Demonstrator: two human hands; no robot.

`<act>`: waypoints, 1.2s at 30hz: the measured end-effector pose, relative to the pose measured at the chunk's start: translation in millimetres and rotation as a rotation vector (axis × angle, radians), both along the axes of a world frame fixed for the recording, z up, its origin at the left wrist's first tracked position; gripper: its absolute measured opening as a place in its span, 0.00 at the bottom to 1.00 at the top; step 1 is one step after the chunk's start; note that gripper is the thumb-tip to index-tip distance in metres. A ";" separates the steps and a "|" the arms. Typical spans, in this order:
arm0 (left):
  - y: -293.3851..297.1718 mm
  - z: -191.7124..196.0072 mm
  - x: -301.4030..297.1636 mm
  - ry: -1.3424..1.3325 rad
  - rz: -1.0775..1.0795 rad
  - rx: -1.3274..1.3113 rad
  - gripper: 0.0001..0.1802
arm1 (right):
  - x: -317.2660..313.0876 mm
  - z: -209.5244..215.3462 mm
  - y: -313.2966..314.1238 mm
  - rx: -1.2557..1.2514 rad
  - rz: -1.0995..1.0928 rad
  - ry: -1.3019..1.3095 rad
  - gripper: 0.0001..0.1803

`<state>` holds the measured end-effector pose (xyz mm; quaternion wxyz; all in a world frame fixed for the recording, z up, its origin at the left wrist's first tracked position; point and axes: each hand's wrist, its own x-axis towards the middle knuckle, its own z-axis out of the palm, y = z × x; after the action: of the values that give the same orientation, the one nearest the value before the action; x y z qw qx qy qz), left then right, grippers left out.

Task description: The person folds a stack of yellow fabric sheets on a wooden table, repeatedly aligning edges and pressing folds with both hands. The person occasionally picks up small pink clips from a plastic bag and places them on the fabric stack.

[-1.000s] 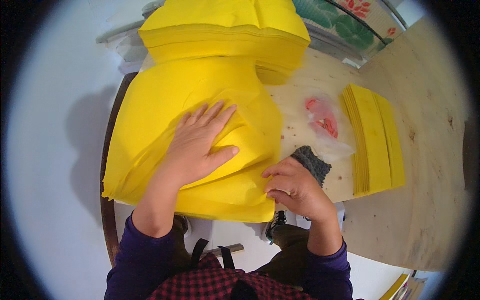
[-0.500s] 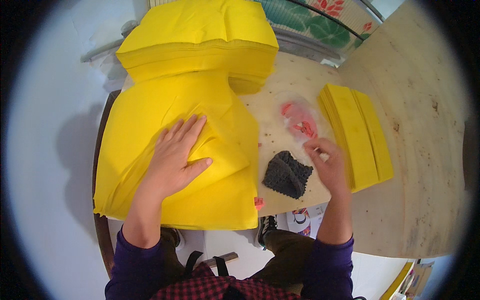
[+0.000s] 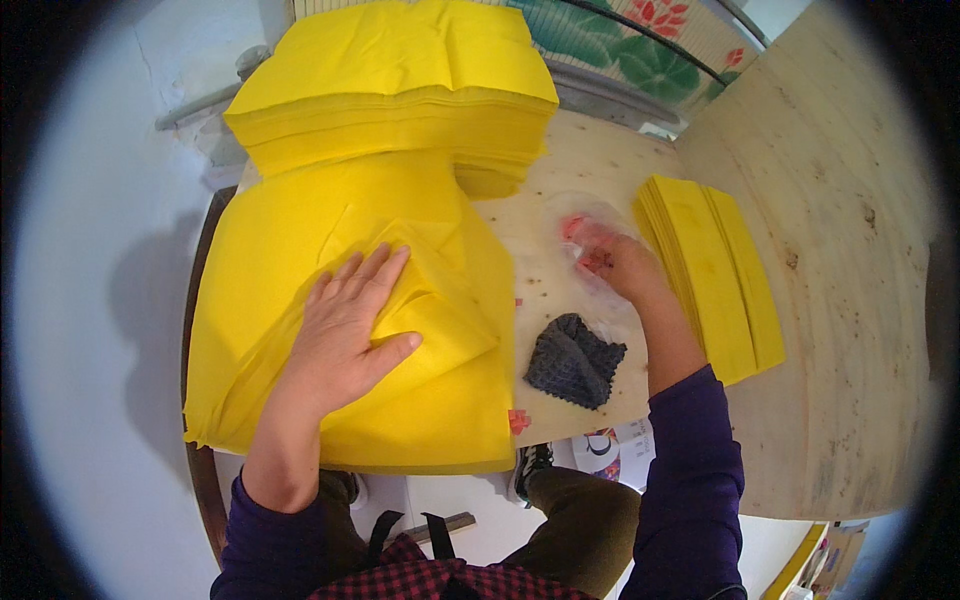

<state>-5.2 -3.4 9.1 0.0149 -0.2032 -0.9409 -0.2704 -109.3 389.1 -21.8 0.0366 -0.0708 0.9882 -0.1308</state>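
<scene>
My left hand (image 3: 345, 325) lies flat, fingers stretched, on a wide spread of thin yellow fabric sheets (image 3: 270, 260). Under its fingertips the top layers are folded and creased in a diagonal flap. My right hand (image 3: 630, 266) reaches over a clear round plastic container or bag (image 3: 555, 210) holding small red pieces (image 3: 574, 226). Its fingers point down among them, drawn together; whatever they pinch is hidden. Nearer me, between the hands, sits a crumpled dark grey cloth (image 3: 575, 362) with zigzag edges.
A tall yellow fabric stack (image 3: 390, 100) stands behind the spread sheets. At right, a folded yellow stack (image 3: 710, 275) rests on the wooden tabletop (image 3: 820, 400). A small red piece (image 3: 519, 420) shows at the sheets' right edge. A wall (image 3: 90, 330) borders the left side.
My right hand has moved away from me and slightly left, from the container's near edge onto the red pieces. My left hand stays pressed on the yellow sheets.
</scene>
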 end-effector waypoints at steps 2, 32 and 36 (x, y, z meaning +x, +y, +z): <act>0.6 0.6 0.1 0.003 -0.003 0.001 0.45 | -1.4 -0.4 2.8 -0.041 -0.040 -0.055 0.18; 0.2 -4.6 0.1 0.062 0.003 -0.030 0.44 | 37.5 57.0 47.3 -0.439 -0.199 -0.019 0.06; -0.4 -8.2 -0.5 0.097 0.009 -0.032 0.44 | 78.5 76.3 17.3 -0.650 -0.214 0.037 0.04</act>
<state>-5.8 -3.8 0.9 0.0582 -0.2120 -0.9443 -0.2450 -30.7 406.4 54.5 -0.0197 0.0233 0.8972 -0.4405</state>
